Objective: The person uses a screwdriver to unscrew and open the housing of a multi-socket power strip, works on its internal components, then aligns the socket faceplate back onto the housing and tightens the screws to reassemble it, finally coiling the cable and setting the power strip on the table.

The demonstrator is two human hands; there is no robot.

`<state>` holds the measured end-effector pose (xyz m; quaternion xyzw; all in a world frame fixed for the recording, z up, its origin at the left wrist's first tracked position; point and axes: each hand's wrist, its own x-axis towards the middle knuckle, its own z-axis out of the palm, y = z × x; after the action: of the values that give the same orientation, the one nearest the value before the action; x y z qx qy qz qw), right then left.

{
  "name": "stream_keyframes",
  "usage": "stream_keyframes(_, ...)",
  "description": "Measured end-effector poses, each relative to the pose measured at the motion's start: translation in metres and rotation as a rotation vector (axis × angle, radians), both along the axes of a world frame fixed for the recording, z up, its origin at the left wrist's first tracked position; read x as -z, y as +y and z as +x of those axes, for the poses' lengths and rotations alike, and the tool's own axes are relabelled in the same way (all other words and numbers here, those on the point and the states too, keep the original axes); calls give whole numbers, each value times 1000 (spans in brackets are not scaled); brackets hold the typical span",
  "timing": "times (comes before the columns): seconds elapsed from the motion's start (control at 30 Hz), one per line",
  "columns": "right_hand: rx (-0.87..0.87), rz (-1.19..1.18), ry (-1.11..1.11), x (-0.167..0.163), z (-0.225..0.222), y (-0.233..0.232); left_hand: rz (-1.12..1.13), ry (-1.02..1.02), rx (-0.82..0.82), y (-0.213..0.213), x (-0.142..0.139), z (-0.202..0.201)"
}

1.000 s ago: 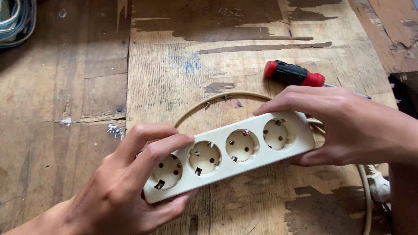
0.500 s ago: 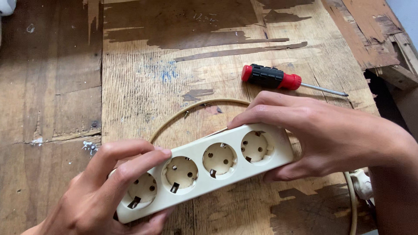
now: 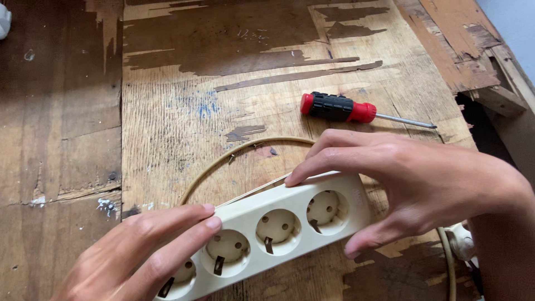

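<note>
Cream power strip (image 3: 267, 231) lower, nearer than before

Left hand (image 3: 139, 256) cut off at bottom edge, covers the power strip's (image 3: 267, 234) near end. Cord (image 3: 234, 156) partly hidden behind strip & right hand (image 3: 412, 184). White plug (image 3: 460, 242) half hidden.

Left hand (image 3: 139, 251) and right hand (image 3: 412, 184) reach inward, fingers (image 3: 312, 167) extended and gripping.

Smooth cream plastic power strip (image 3: 278, 234) over a rough, worn wooden table (image 3: 184, 100) with peeling veneer.
</note>
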<state>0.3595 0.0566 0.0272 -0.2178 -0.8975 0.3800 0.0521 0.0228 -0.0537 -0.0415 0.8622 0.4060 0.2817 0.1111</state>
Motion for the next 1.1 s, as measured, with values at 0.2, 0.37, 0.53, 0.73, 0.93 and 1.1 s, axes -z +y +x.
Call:
stream_keyframes(0.2, 70, -74, -44, -3, -3, -6, -17, 1, 49, 5, 2, -2)
stream_keyframes(0.37, 54, -84, 54, -8, -5, -7, -31, -19, 8, 3, 13, -6)
stream_keyframes(0.53, 64, -57, 66, -8, -6, -8, -80, 22, -23, 5, 20, -13)
stream_keyframes(0.73, 75, -19, 75, 1, -7, -6, -30, 24, -59, 3, 25, -14)
stream_keyframes(0.93, 93, -2, 54, 4, -8, -8, -15, 59, -45, 3, 29, -18)
stream_keyframes(1.1, 123, 29, -14, 7, -11, -8, -66, 102, -47, 6, 37, -24)
